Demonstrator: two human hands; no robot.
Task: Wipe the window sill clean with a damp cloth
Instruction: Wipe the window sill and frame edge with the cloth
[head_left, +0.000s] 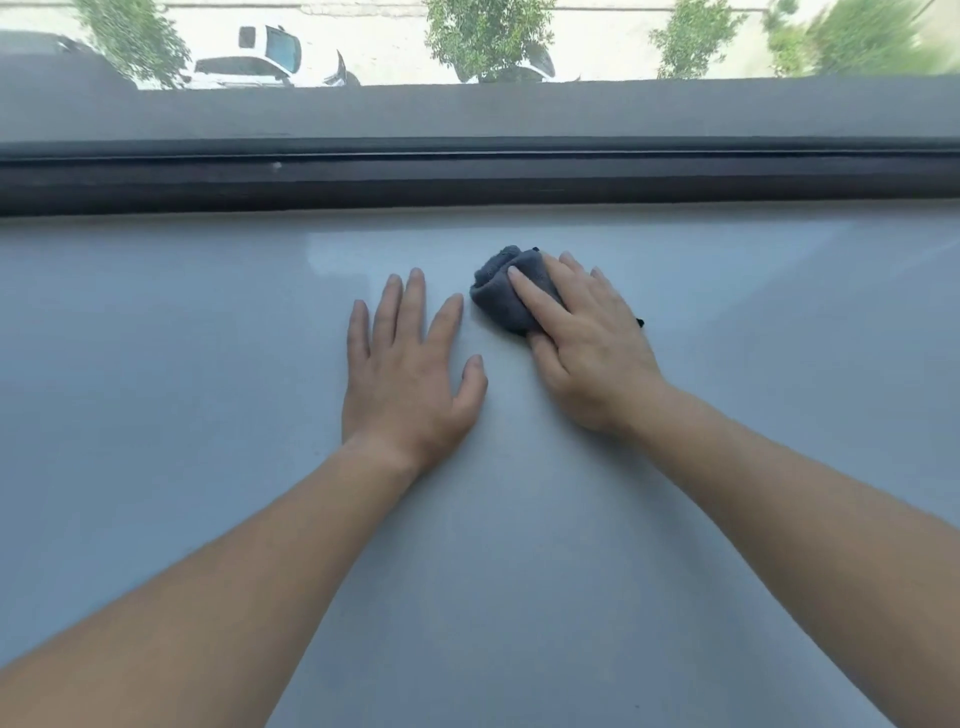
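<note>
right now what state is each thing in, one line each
sill: grey and smooth, faint sheen toward the back
left hand: flat on the sill, fingers spread, holding nothing
right hand: fingers straight, pressing the cloth
cloth: bunched up on the sill, under the right hand's fingers

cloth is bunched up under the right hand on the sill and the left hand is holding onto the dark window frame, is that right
Not quite. The left hand is not on the window frame: it lies flat with fingers spread on the sill, as the head view shows. The rest stands: the cloth is bunched up under the right hand on the sill.
</note>
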